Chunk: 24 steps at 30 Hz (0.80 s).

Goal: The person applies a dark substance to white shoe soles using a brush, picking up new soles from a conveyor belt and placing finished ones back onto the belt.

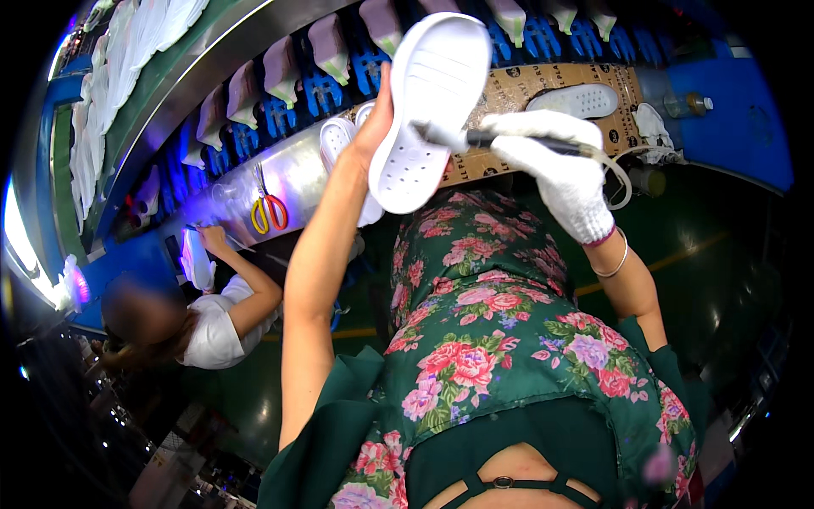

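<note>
A white shoe sole (pixel 441 72), with small holes dotted over its lower half, is held up by my bare left hand (pixel 376 127). That hand grips it along its left edge. My right hand (pixel 566 170), in a white knitted glove, is closed around a black-handled brush (pixel 485 137). The brush's blurred tip lies over the middle of the sole; I cannot tell whether it touches. A pale tube (pixel 626 180) loops beside the gloved wrist. Behind my left hand, more white soles (pixel 337 140) are partly hidden.
Another sole (pixel 577 100) lies on the cardboard-covered bench (pixel 509 85). Scissors (pixel 268 212) with red and yellow handles lie left, a bottle (pixel 687 105) right. Shoe lasts (pixel 281 72) on blue holders line the far side. At left, a co-worker (pixel 225 327) handles a white piece.
</note>
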Each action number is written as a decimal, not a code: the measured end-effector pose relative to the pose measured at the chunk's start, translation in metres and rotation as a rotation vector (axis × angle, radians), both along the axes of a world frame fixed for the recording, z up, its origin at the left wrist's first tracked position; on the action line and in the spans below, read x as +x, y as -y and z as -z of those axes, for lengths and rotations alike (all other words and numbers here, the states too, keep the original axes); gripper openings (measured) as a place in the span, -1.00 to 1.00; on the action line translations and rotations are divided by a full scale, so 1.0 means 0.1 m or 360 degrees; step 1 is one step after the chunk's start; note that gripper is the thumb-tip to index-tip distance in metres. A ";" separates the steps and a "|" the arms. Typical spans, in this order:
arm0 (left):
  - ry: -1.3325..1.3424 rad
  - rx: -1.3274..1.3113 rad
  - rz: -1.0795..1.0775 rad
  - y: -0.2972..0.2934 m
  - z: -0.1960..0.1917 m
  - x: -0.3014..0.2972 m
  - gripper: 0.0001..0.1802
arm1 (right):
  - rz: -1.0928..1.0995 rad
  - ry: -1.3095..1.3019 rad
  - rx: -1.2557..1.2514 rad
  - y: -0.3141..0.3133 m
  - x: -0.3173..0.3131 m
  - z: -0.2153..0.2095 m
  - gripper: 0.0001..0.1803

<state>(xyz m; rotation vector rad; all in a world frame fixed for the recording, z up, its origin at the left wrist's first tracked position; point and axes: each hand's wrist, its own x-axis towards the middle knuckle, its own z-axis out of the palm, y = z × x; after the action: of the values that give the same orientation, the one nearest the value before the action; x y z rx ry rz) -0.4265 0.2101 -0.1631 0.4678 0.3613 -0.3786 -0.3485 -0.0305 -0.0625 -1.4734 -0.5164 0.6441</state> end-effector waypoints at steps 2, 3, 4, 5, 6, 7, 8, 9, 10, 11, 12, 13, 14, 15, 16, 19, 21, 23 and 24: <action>0.0158 -0.0017 -0.0035 0.12 0.28 -0.09 -0.10 | 0.0187 0.0332 0.0120 0.01 0.10 0.11 -0.74; 0.0198 0.0090 -0.0118 0.21 0.36 -0.15 -0.15 | 0.0183 0.0450 0.0044 0.00 0.14 0.10 -0.76; 0.0238 0.0233 -0.0217 0.30 0.40 -0.17 -0.25 | 0.0183 0.0567 -0.0039 -0.02 0.16 0.07 -0.77; 0.0276 0.0378 -0.0311 0.40 0.41 -0.17 -0.34 | 0.0112 0.0672 -0.0027 -0.02 0.21 0.08 -0.76; 0.0180 0.0291 -0.0428 0.47 0.41 -0.18 -0.36 | 0.0075 0.0569 0.0006 -0.01 0.21 0.11 -0.76; 0.0086 0.0200 -0.0544 0.53 0.38 -0.20 -0.38 | -0.0020 0.0650 -0.0005 0.00 0.23 0.15 -0.77; -0.0008 0.0108 -0.0656 0.57 0.36 -0.23 -0.40 | -0.0116 0.0732 -0.0018 0.01 0.26 0.18 -0.77; -0.0031 0.0237 -0.0473 0.54 0.38 -0.29 -0.39 | -0.0144 0.0792 -0.0028 0.04 0.25 0.20 -0.78; -0.0042 0.0366 -0.0286 0.48 0.43 -0.37 -0.38 | -0.0168 0.0856 -0.0045 0.08 0.22 0.21 -0.79; -0.0101 0.0302 -0.0220 0.43 0.54 -0.49 -0.35 | -0.0277 0.0983 -0.0279 0.10 0.19 0.23 -0.78; 0.0077 0.0277 -0.0194 0.42 0.57 -0.53 -0.35 | -0.0282 0.0853 -0.0218 0.10 0.11 0.29 -0.78; 0.0151 -0.0146 -0.0329 0.37 0.67 -0.63 -0.33 | -0.0273 0.0723 -0.0158 0.12 0.04 0.35 -0.78; 0.0103 -0.0263 -0.0502 0.40 0.56 -0.59 -0.30 | -0.0300 0.0565 -0.0246 0.11 -0.02 0.26 -0.80; 0.0070 -0.0387 -0.0674 0.44 0.45 -0.55 -0.26 | -0.0248 0.0885 -0.0145 0.11 -0.01 0.19 -0.80; -0.0070 -0.0204 -0.0878 0.60 0.09 -0.43 -0.22 | -0.0197 0.1194 -0.0037 0.11 -0.01 0.14 -0.80; 0.0257 -0.0152 -0.1038 0.63 0.15 -0.55 -0.11 | -0.0045 0.1157 0.0169 0.08 -0.05 0.01 -0.76; 0.0416 -0.0241 -0.1015 0.62 0.30 -0.62 -0.05 | 0.0042 0.1225 0.0145 0.05 -0.08 -0.07 -0.74; 0.0596 -0.0378 -0.0854 0.64 0.33 -0.55 0.09 | 0.0030 0.1235 0.0120 0.07 -0.08 -0.13 -0.73; 0.0687 -0.0537 -0.0823 0.69 0.33 -0.49 0.09 | 0.0031 0.1230 0.0105 0.06 -0.08 -0.15 -0.73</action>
<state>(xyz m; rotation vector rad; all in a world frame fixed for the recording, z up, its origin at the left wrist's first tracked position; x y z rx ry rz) -0.4752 0.1410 -0.1958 0.1057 -0.0123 0.1681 -0.3561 -0.0369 -0.0471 -1.6364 -1.0993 0.0104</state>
